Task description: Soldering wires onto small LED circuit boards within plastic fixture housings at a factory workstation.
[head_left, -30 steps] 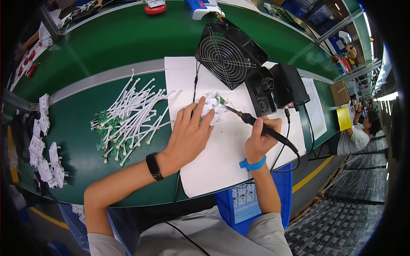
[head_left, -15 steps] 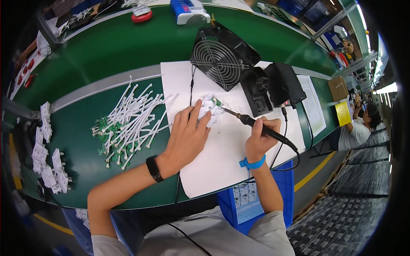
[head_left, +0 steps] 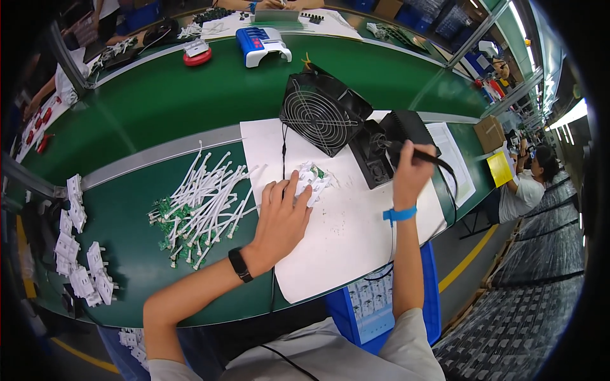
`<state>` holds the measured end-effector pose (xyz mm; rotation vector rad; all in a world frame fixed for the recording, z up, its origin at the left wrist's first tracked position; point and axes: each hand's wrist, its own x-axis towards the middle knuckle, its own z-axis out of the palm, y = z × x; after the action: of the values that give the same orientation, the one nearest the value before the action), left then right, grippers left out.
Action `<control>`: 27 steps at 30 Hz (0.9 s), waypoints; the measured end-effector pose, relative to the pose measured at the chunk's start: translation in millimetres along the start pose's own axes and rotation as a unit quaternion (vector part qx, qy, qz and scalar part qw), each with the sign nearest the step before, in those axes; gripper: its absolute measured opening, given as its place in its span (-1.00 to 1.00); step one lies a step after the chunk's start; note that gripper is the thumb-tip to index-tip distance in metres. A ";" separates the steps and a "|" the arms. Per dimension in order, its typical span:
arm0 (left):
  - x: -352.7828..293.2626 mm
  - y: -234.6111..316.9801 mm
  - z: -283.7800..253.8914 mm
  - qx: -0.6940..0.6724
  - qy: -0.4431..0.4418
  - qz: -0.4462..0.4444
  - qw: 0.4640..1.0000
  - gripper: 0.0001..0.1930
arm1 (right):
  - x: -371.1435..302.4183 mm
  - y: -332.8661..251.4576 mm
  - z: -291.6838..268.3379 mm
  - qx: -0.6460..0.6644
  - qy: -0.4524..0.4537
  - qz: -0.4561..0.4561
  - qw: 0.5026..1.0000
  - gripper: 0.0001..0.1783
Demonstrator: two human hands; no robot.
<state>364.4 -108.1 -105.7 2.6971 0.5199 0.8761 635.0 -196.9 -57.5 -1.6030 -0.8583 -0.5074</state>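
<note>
shifting soldering iron (head_left: 434,160) from white part (head_left: 309,176) to stand (head_left: 370,166) (right hand (head_left: 412,181))

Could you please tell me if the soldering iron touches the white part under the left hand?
Apart: the head view shows white paper between the white part and the soldering iron, at the black stand.

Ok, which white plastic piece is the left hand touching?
The white piece on the white sheet, under the left hand and showing green; the clustered pieces at the left end of the bench lie untouched.
</note>
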 end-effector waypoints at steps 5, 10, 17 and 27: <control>-1.4 -1.1 0.0 0.002 0.021 0.013 1.000 -0.60 | -5.9 18.7 22.2 0.035 -0.068 0.079 0.994 -0.81; -5.0 -7.9 0.8 0.002 0.024 0.005 1.000 -0.53 | -2.8 17.4 15.4 0.097 -0.145 0.117 0.978 -0.80; 13.6 -18.1 -50.6 -0.092 0.001 -0.048 0.995 -0.58 | -51.9 10.6 -26.3 0.070 -0.189 0.161 0.966 -0.85; -21.2 -286.2 -174.5 0.263 0.173 -0.304 0.899 -0.43 | -72.6 -57.7 -21.0 0.105 -0.297 0.153 0.937 -0.89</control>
<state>170.1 164.5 -78.8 2.5015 1.7875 1.1330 547.8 -233.1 -68.7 -1.6673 -1.0362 0.3045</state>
